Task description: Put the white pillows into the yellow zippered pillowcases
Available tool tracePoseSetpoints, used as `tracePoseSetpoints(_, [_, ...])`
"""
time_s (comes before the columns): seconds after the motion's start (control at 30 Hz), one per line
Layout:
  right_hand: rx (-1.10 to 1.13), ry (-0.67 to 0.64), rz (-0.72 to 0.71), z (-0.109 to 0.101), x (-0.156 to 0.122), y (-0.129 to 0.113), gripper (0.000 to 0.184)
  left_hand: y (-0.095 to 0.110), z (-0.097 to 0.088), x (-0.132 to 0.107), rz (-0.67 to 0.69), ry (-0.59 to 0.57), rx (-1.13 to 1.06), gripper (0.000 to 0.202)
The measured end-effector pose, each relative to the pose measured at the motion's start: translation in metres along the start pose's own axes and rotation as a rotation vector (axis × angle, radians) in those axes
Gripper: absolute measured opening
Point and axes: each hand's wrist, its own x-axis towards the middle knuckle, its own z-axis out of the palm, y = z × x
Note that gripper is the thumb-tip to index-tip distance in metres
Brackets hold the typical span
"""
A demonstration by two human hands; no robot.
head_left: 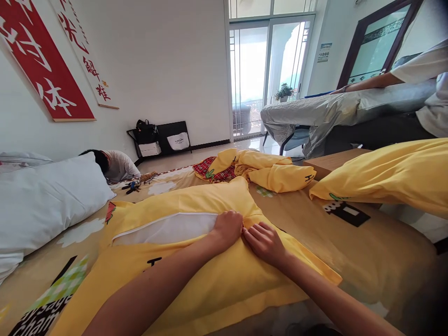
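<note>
A yellow pillowcase (206, 270) with a white pillow (168, 229) inside lies in front of me on the bed. Its zipped opening gapes on the left side, baring the white pillow. My left hand (228, 227) is closed at the right end of the gap, pinching the pillowcase edge. Close beside it, my right hand (264, 242) is closed too, gripping the yellow fabric at the zip line. The zip pull itself is hidden by my fingers.
A bare white pillow (52, 200) lies left. Crumpled yellow bedding (266, 170) lies beyond, and another yellow pillow (388, 172) at right. One person (119, 164) bends low behind the bed; another's arm (374, 83) rests on a plastic-covered table (315, 112).
</note>
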Motion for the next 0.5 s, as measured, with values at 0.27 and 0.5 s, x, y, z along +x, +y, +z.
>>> tracePoseSetpoints(0.27, [0.007, -0.028, 0.004, 0.0017, -0.0031, -0.0007, 0.03, 0.0019, 0.0066, 0.0004, 0.017, 0.012, 0.049, 0.024])
tracePoseSetpoints(0.5, [0.028, -0.034, 0.031, -0.001, -0.0009, -0.0022, 0.033, -0.0027, 0.0063, -0.0023, 0.029, 0.021, 0.04, 0.025])
